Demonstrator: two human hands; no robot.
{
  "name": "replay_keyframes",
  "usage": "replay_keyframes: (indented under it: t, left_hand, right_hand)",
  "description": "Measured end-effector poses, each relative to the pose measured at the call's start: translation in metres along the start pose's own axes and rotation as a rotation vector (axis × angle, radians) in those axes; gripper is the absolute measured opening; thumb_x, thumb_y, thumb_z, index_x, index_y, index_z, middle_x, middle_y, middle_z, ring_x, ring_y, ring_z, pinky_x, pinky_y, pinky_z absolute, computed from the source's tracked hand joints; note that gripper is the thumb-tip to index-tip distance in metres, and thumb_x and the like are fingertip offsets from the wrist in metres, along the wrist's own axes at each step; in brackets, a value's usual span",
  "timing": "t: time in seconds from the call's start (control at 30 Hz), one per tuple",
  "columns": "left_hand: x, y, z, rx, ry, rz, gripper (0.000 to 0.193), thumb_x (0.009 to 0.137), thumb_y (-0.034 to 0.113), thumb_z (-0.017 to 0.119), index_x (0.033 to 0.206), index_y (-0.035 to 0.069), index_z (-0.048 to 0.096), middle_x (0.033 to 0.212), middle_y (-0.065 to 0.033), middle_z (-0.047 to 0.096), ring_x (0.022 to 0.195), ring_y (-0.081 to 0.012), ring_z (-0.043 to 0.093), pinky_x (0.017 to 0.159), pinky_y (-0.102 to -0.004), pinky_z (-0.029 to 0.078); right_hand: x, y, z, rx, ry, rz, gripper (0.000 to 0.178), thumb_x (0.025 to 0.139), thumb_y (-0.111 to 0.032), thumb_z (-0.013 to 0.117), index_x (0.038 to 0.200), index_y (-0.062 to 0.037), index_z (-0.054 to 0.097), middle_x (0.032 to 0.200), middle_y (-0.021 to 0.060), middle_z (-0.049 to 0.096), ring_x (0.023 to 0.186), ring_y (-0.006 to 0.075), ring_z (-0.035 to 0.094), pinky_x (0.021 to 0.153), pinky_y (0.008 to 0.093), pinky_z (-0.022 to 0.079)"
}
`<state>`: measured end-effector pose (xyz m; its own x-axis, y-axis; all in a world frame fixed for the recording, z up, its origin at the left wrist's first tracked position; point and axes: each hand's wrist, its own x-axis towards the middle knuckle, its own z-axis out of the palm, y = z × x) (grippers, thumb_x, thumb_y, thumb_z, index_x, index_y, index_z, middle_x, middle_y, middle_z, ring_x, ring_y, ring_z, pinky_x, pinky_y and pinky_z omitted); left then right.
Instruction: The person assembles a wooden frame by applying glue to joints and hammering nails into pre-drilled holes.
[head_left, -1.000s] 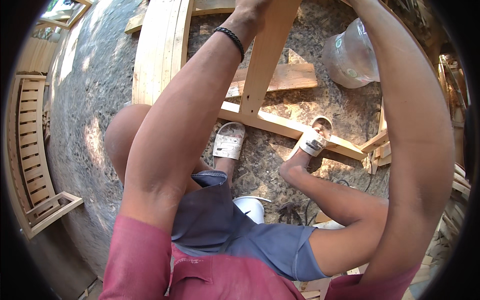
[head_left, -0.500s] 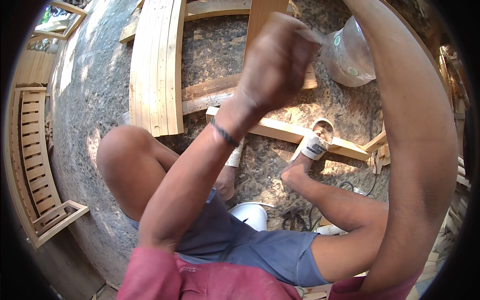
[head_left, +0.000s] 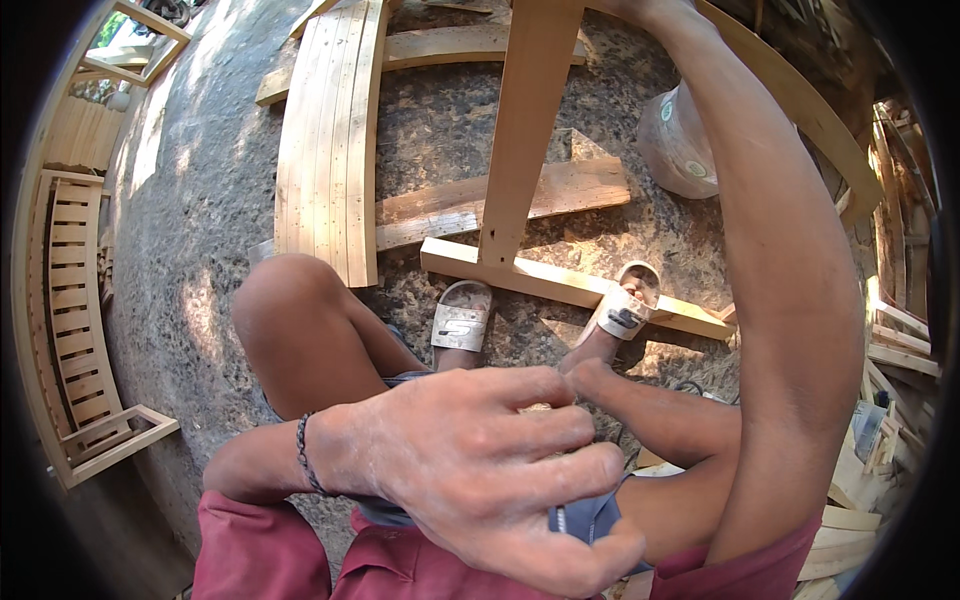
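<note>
My left hand [head_left: 490,465], with a dark bracelet at its wrist, hovers palm down over my lap. Its fingers are bent and spread, the thumb apart from them, and I make out nothing held in it. At the top edge, my right hand [head_left: 640,8] grips the upper end of an upright wooden board [head_left: 525,130]; most of its fingers are cut off by the frame. The board's lower end meets a wooden beam [head_left: 560,278] lying on the ground. My right foot, in a white slide sandal [head_left: 626,315], rests against that beam.
Joined planks [head_left: 325,150] lie across crosspieces at the left. A weathered plank [head_left: 585,187] lies behind the upright board. A translucent bucket [head_left: 680,150] stands at the right, near a curved wooden piece [head_left: 800,90]. A slatted wooden frame [head_left: 75,310] is at far left; wood scraps [head_left: 840,545] lie lower right.
My left hand has come down from in front of the upright board to above my lap, its closed fingers now spread. It now covers the white bucket. My right arm has shifted slightly left.
</note>
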<state>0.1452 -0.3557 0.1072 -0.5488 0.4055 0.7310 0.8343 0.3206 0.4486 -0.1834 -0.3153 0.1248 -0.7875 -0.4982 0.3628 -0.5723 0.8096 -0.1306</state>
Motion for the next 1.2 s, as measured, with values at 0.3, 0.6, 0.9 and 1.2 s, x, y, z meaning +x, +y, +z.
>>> replay_keyframes:
  t: [0.3, 0.6, 0.9, 1.2]
  left_hand:
    - [0.002, -0.01, -0.018, 0.015, -0.03, -0.057, 0.048, 0.076, 0.027, 0.068, 0.121, 0.016, 0.055, 0.089, -0.0046, 0.049, 0.074, -0.0174, 0.054, 0.067, -0.0315, 0.049]
    - [0.089, -0.268, -0.161, 0.965, -0.411, -0.241, 0.087, 0.075, 0.058, 0.077, 0.129, -0.003, 0.048, 0.121, -0.0254, 0.058, 0.105, -0.0346, 0.064, 0.09, -0.0412, 0.052]
    - [0.114, -0.285, -0.14, 0.618, -0.587, -0.64, 0.066, 0.069, 0.055, 0.083, 0.108, 0.006, 0.064, 0.095, -0.0134, 0.071, 0.09, -0.0244, 0.068, 0.081, -0.0385, 0.053]
    - [0.106, -0.297, -0.139, 0.471, -0.507, -0.468, 0.071, 0.07, 0.051, 0.084, 0.121, 0.007, 0.06, 0.109, -0.0132, 0.068, 0.1, -0.0249, 0.065, 0.086, -0.0368, 0.053]
  right_hand:
    - [0.006, -0.004, 0.008, -0.017, -0.009, -0.024, 0.047, 0.101, -0.042, 0.031, 0.125, -0.009, 0.054, 0.112, 0.0275, 0.065, 0.107, 0.0441, 0.062, 0.097, 0.0538, 0.046]
    - [0.008, 0.001, 0.013, -0.029, 0.049, -0.02, 0.043, 0.1, -0.04, 0.034, 0.119, -0.0085, 0.057, 0.104, 0.0276, 0.067, 0.101, 0.0453, 0.064, 0.092, 0.0548, 0.048]
    - [0.014, 0.013, 0.021, -0.074, 0.076, -0.081, 0.036, 0.099, -0.034, 0.036, 0.115, -0.0081, 0.057, 0.103, 0.0261, 0.068, 0.1, 0.0432, 0.065, 0.091, 0.0549, 0.048]
    - [0.015, 0.02, 0.021, -0.025, 0.061, -0.106, 0.033, 0.1, -0.029, 0.04, 0.11, -0.0029, 0.058, 0.1, 0.0219, 0.068, 0.099, 0.0405, 0.064, 0.085, 0.0492, 0.05]
